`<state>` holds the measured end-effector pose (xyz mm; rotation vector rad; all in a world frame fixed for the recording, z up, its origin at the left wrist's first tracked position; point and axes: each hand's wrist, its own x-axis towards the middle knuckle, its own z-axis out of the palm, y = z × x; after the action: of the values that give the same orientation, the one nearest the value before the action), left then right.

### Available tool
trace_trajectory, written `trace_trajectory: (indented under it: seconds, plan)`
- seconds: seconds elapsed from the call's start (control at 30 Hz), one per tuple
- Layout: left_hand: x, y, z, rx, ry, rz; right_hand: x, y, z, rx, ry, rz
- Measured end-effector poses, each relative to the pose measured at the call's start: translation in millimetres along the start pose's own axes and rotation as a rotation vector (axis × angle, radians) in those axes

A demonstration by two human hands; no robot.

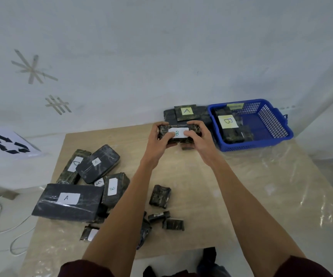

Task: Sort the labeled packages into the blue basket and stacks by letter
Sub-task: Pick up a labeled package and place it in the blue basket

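Both hands are gripping one package (178,133) — the left hand (160,137) and right hand (198,134) are curling round its short ends, thumbs pressing beside its white B label, likely keeping the letter readable. They are holding it over the table (211,186), just left of the blue basket (261,145), where a B-labelled package (227,121) is already lying — probably its destination. Well left of the basket, the unsorted heap (67,202) is waiting; just beside the basket's far-left corner, the A stack (186,112) is sitting against the wall.
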<state>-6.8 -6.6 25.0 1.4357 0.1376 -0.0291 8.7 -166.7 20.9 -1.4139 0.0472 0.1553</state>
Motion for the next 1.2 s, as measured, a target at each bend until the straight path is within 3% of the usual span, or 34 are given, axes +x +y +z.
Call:
trace_trajectory:
  seconds: [0.5,1.2]
  plan:
    - [24.5,6.6,82.4,-0.062,0.154,0.029,42.6,-32.3,-69.6,-0.029,-0.099,-0.028]
    - [50.4,31.8,55.6,0.008,0.084,0.095,67.7,-48.1,-47.8,0.051,-0.072,0.009]
